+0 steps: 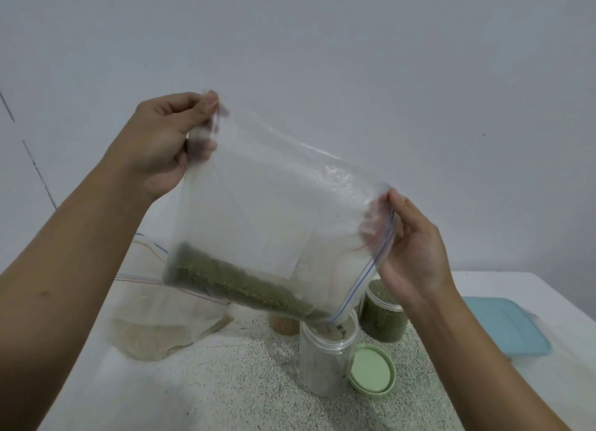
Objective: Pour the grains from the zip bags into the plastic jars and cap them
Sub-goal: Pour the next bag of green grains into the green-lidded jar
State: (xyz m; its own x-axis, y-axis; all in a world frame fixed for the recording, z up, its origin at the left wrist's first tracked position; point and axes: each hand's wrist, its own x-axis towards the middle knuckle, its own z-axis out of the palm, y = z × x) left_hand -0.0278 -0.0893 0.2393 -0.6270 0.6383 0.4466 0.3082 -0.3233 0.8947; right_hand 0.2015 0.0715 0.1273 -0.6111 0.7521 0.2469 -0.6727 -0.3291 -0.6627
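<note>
Left grip [167, 140] is pinching the bottom corner of the zip bag [274, 205] up high, and right grip [416, 253] is pinching the zipper edge. The bag's open corner sits right at the mouth of the open jar [322, 359] on the tabletop [225, 382]. Green grains [232, 279] are bunched along the low edge. Risk imo: a quick tilt could send them past the rim, or the bag nudges the jar over.
</note>
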